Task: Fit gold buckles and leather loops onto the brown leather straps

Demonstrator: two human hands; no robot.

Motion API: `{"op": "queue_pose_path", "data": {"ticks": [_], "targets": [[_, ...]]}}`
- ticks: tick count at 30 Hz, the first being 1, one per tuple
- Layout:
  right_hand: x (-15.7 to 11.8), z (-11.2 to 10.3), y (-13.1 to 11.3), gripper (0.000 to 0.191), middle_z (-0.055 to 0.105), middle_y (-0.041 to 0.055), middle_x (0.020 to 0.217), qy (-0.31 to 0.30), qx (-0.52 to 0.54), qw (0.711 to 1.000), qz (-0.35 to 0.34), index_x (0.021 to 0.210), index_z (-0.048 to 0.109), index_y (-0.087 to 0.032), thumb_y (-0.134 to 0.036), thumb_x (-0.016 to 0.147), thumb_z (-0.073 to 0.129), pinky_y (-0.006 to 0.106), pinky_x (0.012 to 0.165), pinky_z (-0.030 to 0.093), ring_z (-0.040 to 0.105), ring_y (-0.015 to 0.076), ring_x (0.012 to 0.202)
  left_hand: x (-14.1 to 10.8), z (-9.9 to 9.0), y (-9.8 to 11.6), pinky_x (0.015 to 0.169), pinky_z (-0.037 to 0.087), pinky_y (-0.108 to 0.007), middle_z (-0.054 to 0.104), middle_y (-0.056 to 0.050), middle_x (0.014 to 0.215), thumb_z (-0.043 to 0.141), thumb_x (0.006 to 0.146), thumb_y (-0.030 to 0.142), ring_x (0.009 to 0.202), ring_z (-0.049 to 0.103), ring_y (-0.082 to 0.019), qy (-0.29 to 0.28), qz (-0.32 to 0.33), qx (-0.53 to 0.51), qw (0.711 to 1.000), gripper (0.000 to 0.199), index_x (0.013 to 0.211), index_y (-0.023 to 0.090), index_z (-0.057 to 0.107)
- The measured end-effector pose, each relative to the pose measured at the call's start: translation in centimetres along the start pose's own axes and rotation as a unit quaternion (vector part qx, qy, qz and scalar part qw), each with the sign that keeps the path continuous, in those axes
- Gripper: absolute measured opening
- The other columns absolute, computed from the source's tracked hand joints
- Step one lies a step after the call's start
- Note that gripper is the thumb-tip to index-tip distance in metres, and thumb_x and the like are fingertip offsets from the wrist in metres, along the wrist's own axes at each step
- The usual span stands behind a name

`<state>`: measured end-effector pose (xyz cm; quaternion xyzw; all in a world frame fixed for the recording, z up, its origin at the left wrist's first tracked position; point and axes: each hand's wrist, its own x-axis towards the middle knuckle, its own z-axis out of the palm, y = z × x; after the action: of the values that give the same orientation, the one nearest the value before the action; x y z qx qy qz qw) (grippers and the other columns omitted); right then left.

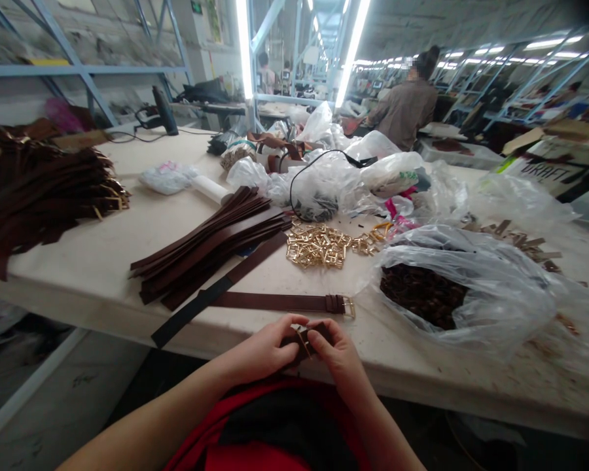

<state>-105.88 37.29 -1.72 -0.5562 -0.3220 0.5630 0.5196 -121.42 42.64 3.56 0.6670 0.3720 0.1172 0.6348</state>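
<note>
At the table's front edge, my left hand (269,348) and my right hand (338,350) are both closed around a short visible piece of dark brown leather strap (322,331). A gold buckle (303,343) sits on it between my thumbs; the rest of the strap is hidden. Just beyond my hands lies a brown belt (279,301) with a buckle and loops at its right end. A single strap (226,284) crosses over its left end. Farther back are a stack of brown straps (206,245) and a pile of gold buckles (319,246).
On the right, a clear plastic bag (510,288) holds small brown leather loops (422,294). More plastic bags (324,176) crowd the table's back. A large strap bundle (44,190) lies at the left. Beyond the table, a person (407,104) faces away.
</note>
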Motion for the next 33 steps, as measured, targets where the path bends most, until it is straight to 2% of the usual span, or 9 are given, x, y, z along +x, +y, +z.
{"op": "queue_pose_path", "data": {"ticks": [3,6,8,11,13,16,19,23,33], "targets": [[-0.5,0.7,0.1,0.036,0.056,-0.0031,0.061,-0.007,0.055,0.998,0.004,0.08,0.06,-0.018,-0.048,0.064,0.068,0.02,0.05,0.036,0.045,0.0089,0.053,0.1,0.0,-0.4,0.069,0.045,-0.026,0.063,-0.004,0.093,0.045,0.077,0.021,0.075,0.058,-0.014,0.024,0.007,0.025,0.999,0.042,0.118,0.016,0.043],[-1.0,0.8,0.2,0.048,0.058,0.0002,0.063,-0.008,0.169,0.985,0.03,0.081,0.062,-0.017,-0.062,0.07,0.053,0.022,0.051,0.038,0.046,0.0099,0.053,0.0,-0.1,-0.7,0.08,0.043,-0.027,0.061,-0.005,0.105,0.047,0.077,0.021,0.092,0.057,-0.017,0.047,0.029,0.054,0.997,0.04,0.116,0.017,0.045],[-1.3,0.9,0.3,0.046,0.059,0.0008,0.065,-0.009,0.195,0.979,0.058,0.079,0.063,-0.017,-0.06,0.073,0.051,0.022,0.051,0.038,0.045,0.0094,0.053,-0.2,-0.2,-0.8,0.083,0.042,-0.027,0.061,-0.005,0.107,0.049,0.077,0.022,0.096,0.056,-0.018,0.049,0.036,0.06,0.996,0.04,0.116,0.017,0.046],[-1.8,1.1,0.7,0.027,0.056,-0.0027,0.063,0.005,0.128,0.99,0.054,0.082,0.062,-0.018,-0.043,0.07,0.064,0.018,0.05,0.034,0.042,0.0072,0.053,-0.5,0.0,-0.6,0.082,0.042,-0.028,0.062,-0.005,0.104,0.049,0.077,0.023,0.094,0.057,-0.018,0.046,0.03,0.054,0.997,0.039,0.116,0.018,0.045],[-2.1,1.2,1.0,0.027,0.057,-0.0034,0.067,0.01,0.102,0.994,0.049,0.089,0.062,-0.02,-0.036,0.068,0.068,0.017,0.05,0.034,0.043,0.0072,0.055,-0.7,0.1,-0.3,0.082,0.042,-0.027,0.063,-0.004,0.102,0.049,0.077,0.022,0.092,0.058,-0.018,0.043,0.028,0.055,0.997,0.04,0.117,0.018,0.045],[-2.4,1.2,1.3,0.027,0.055,-0.0029,0.061,-0.047,0.156,0.98,0.111,0.084,0.062,-0.017,-0.04,0.07,0.065,0.018,0.049,0.034,0.044,0.0071,0.052,-0.8,0.2,0.2,0.083,0.041,-0.028,0.064,-0.003,0.099,0.049,0.077,0.022,0.091,0.058,-0.018,0.043,0.031,0.081,0.995,0.041,0.118,0.019,0.044],[-2.7,1.1,1.6,0.027,0.051,-0.0041,0.055,-0.111,0.248,0.944,0.187,0.08,0.062,-0.015,-0.038,0.067,0.069,0.018,0.047,0.036,0.044,0.0057,0.047,-0.9,0.2,0.2,0.079,0.041,-0.028,0.065,-0.002,0.092,0.051,0.076,0.022,0.086,0.059,-0.017,0.04,0.019,0.099,0.994,0.041,0.117,0.02,0.044],[-2.9,1.1,1.7,0.03,0.055,-0.0035,0.061,-0.109,0.313,0.917,0.221,0.086,0.062,-0.016,-0.028,0.062,0.075,0.016,0.047,0.039,0.048,0.0046,0.05,-1.0,0.3,-0.2,0.073,0.042,-0.026,0.064,0.0,0.086,0.053,0.075,0.025,0.079,0.059,-0.016,0.044,0.006,0.094,0.995,0.038,0.112,0.02,0.045],[-3.5,1.4,1.3,0.029,0.05,-0.0051,0.059,-0.103,0.343,0.902,0.24,0.083,0.06,-0.017,-0.03,0.062,0.075,0.016,0.045,0.036,0.043,0.0039,0.048,-0.9,0.1,0.1,0.066,0.04,-0.024,0.062,0.001,0.082,0.056,0.073,0.031,0.074,0.056,-0.015,0.053,-0.026,0.146,0.988,0.033,0.104,0.019,0.052]]}}
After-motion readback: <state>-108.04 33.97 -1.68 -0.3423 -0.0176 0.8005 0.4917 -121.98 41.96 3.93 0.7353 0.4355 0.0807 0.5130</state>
